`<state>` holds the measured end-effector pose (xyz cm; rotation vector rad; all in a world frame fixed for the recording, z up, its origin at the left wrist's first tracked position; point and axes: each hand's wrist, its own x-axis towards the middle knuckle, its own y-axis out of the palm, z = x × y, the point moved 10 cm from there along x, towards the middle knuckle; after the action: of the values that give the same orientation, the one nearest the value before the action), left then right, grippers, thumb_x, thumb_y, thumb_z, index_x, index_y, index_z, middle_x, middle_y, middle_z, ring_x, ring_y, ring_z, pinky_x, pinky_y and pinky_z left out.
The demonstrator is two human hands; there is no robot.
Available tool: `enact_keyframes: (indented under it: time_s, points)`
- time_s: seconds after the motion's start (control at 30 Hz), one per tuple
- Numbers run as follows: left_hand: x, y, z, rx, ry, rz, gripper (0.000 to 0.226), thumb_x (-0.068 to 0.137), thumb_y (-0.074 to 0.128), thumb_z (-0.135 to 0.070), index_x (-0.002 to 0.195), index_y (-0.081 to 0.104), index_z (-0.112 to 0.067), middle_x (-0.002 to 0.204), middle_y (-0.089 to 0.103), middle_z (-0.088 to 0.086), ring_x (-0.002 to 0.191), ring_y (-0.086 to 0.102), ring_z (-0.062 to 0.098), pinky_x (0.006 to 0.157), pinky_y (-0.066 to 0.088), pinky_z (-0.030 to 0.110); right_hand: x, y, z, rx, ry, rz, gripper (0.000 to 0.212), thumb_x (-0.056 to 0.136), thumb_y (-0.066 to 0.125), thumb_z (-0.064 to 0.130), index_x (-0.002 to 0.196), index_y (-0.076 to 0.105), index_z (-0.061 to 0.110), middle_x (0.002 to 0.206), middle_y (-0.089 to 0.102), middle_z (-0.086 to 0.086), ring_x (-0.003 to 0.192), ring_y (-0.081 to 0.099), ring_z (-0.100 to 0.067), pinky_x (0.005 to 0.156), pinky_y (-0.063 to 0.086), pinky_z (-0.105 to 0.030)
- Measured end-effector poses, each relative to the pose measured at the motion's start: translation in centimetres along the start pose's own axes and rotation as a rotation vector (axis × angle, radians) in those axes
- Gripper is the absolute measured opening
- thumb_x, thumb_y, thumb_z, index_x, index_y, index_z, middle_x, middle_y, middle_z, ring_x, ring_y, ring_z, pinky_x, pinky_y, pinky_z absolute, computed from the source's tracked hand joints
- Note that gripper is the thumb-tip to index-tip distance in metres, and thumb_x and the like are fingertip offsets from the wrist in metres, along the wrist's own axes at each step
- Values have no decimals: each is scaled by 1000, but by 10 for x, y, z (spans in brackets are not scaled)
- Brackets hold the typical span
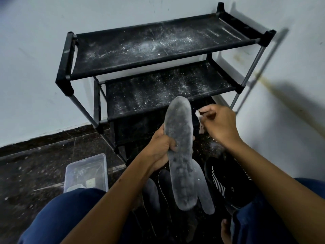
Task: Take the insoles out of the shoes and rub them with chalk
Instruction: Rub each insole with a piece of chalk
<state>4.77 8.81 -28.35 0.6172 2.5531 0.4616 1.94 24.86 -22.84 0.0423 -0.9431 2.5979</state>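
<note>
Head view, corner of a room. Your left hand (161,147) holds the insole (181,152) at mid-length, its grip closed round the left edge with the thumb across the upper face; the insole stands tilted, toe end up, its grey surface whitened with powder. Your right hand (219,124) is just right of the insole's upper part, fingers curled in a pinch grip on a small white piece of chalk (197,113). A second insole (204,189) lies behind the held one, near a black shoe (226,182) with white stripes on the dark speckled floor (35,164). Another dark shoe (164,184) lies below your left wrist. A black two-tier shoe rack (158,55) stands against the pale walls (31,59), both fabric shelves dusted white. A clear plastic box (86,173) sits on the floor at left, by your knee.
</note>
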Motion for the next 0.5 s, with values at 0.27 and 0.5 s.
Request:
enact_keyframes:
  time_s: [0.27,0.5]
  points:
    - [6,-38,14,-51,-65,-296,57,69,27,22,117,53,3,107,56,20,101,57,32,86,51,40,-59,87,-23,523,442,978,23,76,61,-10,84,73,8,71,71,-5,61,66,-8,51,50,-17]
    - [16,-51,67,4,-256,-387,39,80,45,9,117,57,6,123,58,24,112,58,35,97,48,46,-79,114,-69,360,554,1005,15,76,64,-6,79,74,5,71,72,-7,66,68,-12,59,54,-22]
